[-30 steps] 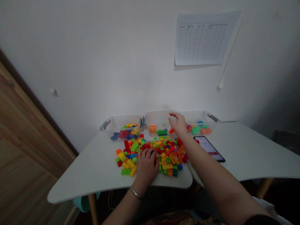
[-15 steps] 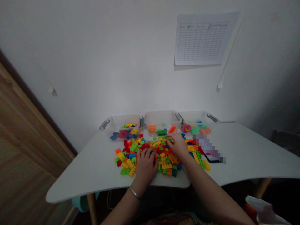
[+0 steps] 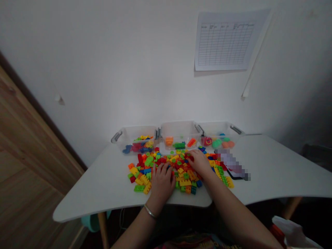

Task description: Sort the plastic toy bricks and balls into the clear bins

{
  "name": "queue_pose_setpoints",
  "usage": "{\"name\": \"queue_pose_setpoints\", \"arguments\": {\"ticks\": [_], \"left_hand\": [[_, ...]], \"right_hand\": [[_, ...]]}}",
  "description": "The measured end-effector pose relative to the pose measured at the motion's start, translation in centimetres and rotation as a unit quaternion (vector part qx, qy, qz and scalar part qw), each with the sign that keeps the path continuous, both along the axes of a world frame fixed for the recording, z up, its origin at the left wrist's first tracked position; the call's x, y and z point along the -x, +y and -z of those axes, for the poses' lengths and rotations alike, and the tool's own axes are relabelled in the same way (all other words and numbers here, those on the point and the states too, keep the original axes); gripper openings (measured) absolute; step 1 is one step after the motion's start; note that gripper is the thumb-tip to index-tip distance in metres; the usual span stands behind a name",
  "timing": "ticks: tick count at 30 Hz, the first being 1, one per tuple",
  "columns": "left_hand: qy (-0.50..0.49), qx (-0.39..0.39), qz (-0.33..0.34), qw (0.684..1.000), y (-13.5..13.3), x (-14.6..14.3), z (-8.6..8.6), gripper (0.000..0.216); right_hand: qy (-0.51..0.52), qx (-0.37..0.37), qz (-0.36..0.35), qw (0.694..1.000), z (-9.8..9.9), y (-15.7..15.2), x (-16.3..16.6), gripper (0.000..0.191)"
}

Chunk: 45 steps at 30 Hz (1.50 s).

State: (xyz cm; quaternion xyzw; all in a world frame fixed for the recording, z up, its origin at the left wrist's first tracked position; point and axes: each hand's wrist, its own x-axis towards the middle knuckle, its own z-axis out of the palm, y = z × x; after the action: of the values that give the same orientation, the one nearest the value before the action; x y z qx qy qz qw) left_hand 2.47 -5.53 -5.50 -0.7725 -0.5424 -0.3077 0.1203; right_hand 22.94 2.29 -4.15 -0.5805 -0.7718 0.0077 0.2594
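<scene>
A heap of small plastic building bricks (image 3: pixel 178 169) in red, yellow, green, orange and blue lies on the white table (image 3: pixel 103 186). My left hand (image 3: pixel 162 181) rests flat on the heap's near left part, fingers stretched out. My right hand (image 3: pixel 198 162) lies on the heap's right part, fingers curled down among the bricks; what they hold, if anything, is hidden. Behind the heap stand three clear plastic bins: the left bin (image 3: pixel 129 133) with mixed pieces, the middle bin (image 3: pixel 178 129) with orange and green bricks, the right bin (image 3: pixel 220 129) with rounder coloured pieces.
A phone (image 3: pixel 234 166), partly blurred out, lies right of the heap. A second white table (image 3: pixel 280 166) adjoins on the right. A printed sheet (image 3: pixel 224 41) hangs on the wall. A wooden door (image 3: pixel 23 145) stands at the left.
My right hand has come back from over the middle bin and settled on the right part of the heap. More bricks show near the phone. My left hand has stayed put.
</scene>
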Motion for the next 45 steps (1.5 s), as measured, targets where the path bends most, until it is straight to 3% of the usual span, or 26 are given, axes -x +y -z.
{"name": "queue_pose_setpoints", "arguments": {"ticks": [9, 18, 32, 41, 45], "left_hand": [[0.001, 0.01, -0.001, 1.0, 0.0, 0.0, 0.0, 0.025], [0.001, 0.007, 0.001, 1.0, 0.0, 0.1, 0.0, 0.024], [0.004, -0.001, 0.0, 1.0, 0.1, 0.1, 0.1, 0.024], [-0.006, 0.002, 0.004, 1.0, 0.0, 0.1, -0.1, 0.025], [-0.007, 0.002, 0.002, 1.0, 0.0, 0.1, 0.0, 0.025]], "right_hand": [[-0.075, 0.053, -0.094, 0.991, -1.9, -0.9, 0.2, 0.018], [-0.132, 0.055, -0.054, 0.988, -2.2, -1.1, 0.0, 0.016], [-0.146, 0.053, -0.089, 0.984, -1.9, 0.2, 0.0, 0.019], [-0.081, 0.052, -0.145, 0.985, -3.9, 0.5, -1.2, 0.018], [0.027, -0.021, -0.138, 0.99, -4.9, 0.4, -1.1, 0.023]]}}
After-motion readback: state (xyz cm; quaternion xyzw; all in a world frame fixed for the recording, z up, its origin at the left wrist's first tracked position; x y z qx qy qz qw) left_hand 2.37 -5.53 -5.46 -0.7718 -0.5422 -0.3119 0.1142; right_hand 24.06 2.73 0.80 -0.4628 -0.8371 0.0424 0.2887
